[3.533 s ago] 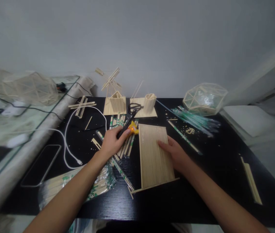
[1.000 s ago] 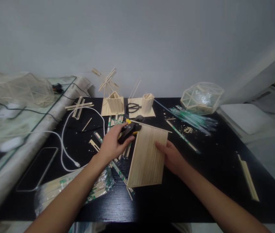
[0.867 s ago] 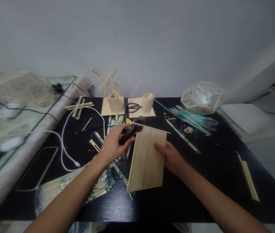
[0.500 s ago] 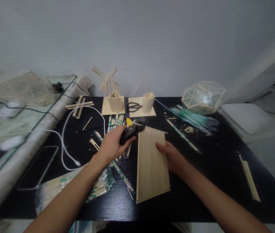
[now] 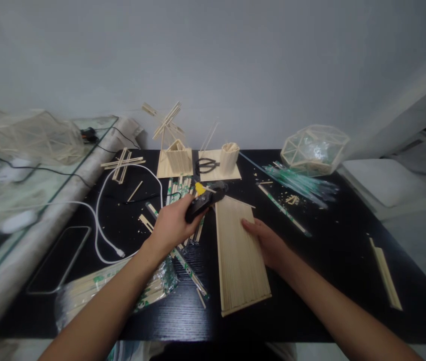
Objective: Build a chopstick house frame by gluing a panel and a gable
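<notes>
My left hand (image 5: 175, 220) is wrapped round what looks like a black hot-glue gun (image 5: 200, 204) with a yellow part at its upper side. Its front end is by the upper left corner of a flat panel (image 5: 241, 255) made of thin wooden sticks laid side by side; I cannot tell whether they touch. My right hand (image 5: 267, 240) grips the panel's right edge, thumb on the face and the other fingers hidden behind. The panel is tilted, with a sloped top edge. Paper-wrapped chopsticks (image 5: 188, 268) lie under and near my left hand.
At the back stand a stick windmill model (image 5: 179, 159), a round stick cup (image 5: 230, 158) and black scissors (image 5: 207, 165). A white cable (image 5: 98, 225) loops at left above a bag of chopsticks (image 5: 88, 286). Plastic wrappers (image 5: 299, 183) and a faceted stick frame (image 5: 314, 150) lie right.
The panel's lower end has swung to the right, and its upper corner has shifted slightly right. The glue gun has tipped up a little in my left hand. My right hand keeps its hold.
</notes>
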